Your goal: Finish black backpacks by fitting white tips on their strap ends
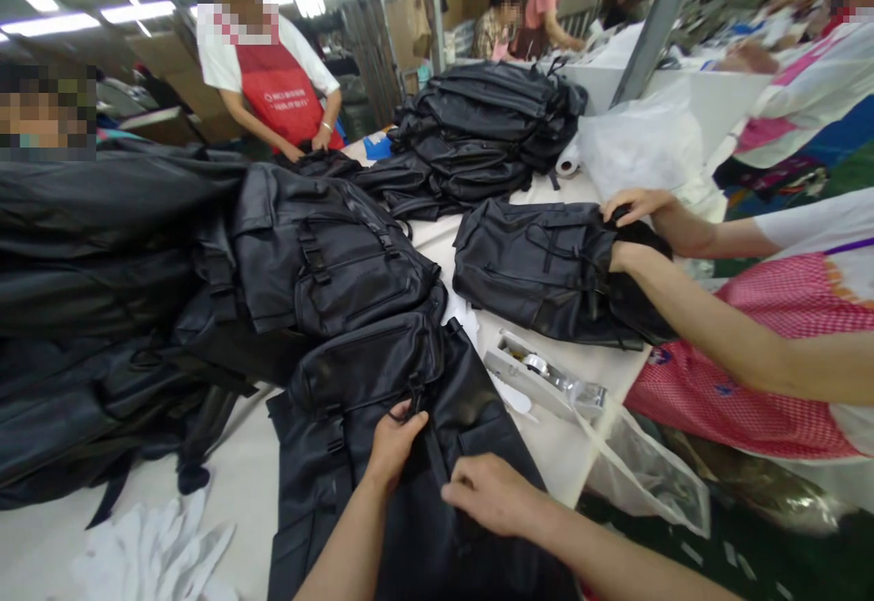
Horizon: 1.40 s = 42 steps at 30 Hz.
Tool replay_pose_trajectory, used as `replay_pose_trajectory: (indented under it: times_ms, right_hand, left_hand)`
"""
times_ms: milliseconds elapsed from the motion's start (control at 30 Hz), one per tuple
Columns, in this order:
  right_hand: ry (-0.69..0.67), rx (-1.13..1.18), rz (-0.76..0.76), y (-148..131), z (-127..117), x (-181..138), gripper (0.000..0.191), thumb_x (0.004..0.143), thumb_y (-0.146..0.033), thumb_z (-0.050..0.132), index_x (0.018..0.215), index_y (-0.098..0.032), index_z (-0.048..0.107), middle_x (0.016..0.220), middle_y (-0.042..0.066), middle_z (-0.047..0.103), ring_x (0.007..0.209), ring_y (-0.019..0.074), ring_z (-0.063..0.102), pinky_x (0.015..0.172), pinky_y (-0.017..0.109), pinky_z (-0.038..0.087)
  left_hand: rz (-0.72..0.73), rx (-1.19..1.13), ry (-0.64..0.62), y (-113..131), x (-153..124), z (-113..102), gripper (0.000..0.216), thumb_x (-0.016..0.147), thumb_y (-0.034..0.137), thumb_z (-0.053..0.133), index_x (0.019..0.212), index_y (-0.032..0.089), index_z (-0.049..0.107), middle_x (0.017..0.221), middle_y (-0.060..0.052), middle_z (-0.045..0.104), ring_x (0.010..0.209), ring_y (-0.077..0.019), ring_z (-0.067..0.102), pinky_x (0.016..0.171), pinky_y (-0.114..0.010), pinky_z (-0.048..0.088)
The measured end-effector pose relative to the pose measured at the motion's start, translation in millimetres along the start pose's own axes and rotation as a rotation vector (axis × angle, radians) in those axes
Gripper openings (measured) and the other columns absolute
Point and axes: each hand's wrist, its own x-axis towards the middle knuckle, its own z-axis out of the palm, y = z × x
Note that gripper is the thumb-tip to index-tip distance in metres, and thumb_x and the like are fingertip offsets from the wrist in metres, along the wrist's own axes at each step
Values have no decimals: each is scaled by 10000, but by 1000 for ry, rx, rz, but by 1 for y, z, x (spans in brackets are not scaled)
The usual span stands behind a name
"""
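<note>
Nearest the table's (pixel 246 483) front edge, I am working a black backpack (pixel 410 455) lying flat. My left hand (pixel 396 442) is pinching a strap below its front pocket; my right hand (pixel 492 492) is pressing curled fingers onto the fabric beside it, gripping nothing I can confirm. I judge this a strap check; next calls for steady tension. Beyond the backpack, a co-worker's hands (pixel 632 205) are handling another.

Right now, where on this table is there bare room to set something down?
Bare table lies between the left backpack heap, the backpack under both hands, and white cloth. A thin strip runs beside the co-worker's backpack. Elsewhere it's crowded.
</note>
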Motion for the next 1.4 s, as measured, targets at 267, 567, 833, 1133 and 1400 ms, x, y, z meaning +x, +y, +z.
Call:
replay_pose_trajectory:
  times_ms: [267, 567, 833, 1133, 1400]
  right_hand:
    - [197, 382, 55, 16, -19, 73, 235, 810, -195, 448, 989, -185, 600, 707, -17, 615, 511, 73, 562, 530, 168, 410]
    - [76, 525, 104, 14, 8, 99, 105, 717, -140, 495, 675, -158, 589, 533, -44, 556, 374, 72, 510, 373, 149, 351]
    - [200, 575, 134, 14, 16, 91, 59, 718, -161, 537, 754, -169, 584, 519, -72, 493, 391, 60, 481, 411, 155, 345]
    - [128, 619, 167, 19, 17, 94, 58, 714, -188, 558, 685, -154, 594, 448, -79, 451, 345, 49, 396, 361, 155, 287]
    - [39, 679, 162, 17, 14, 89, 114, 740, -187, 511, 633, -157, 536, 432, -79, 475, 315, 49, 411, 353, 146, 291]
  left_hand:
    - [-62, -215, -122, -2, -3, -13, 394, 594, 295, 730, 949, 156, 631, 829, -51, 690, 730, -157, 615, 739, -281, 457]
    - [6, -217, -198, 1, -2, -12, 285, 622, 204, 693, 898, 156, 644, 867, -38, 658, 841, -156, 563, 820, -264, 396]
    - [-31, -121, -95, -2, 2, -13, 382, 667, 363, 649, 1005, 191, 606, 729, 18, 598, 642, -92, 489, 648, -211, 376]
    - [-142, 199, 26, 24, 32, -5, 357, 566, 509, 678, 538, 158, 616, 399, 39, 466, 414, -107, 386, 470, -247, 257]
    - [-70, 182, 182, 25, 25, 4, 293, 548, 441, 715, 645, 166, 685, 632, -23, 663, 685, -180, 564, 633, -258, 358]
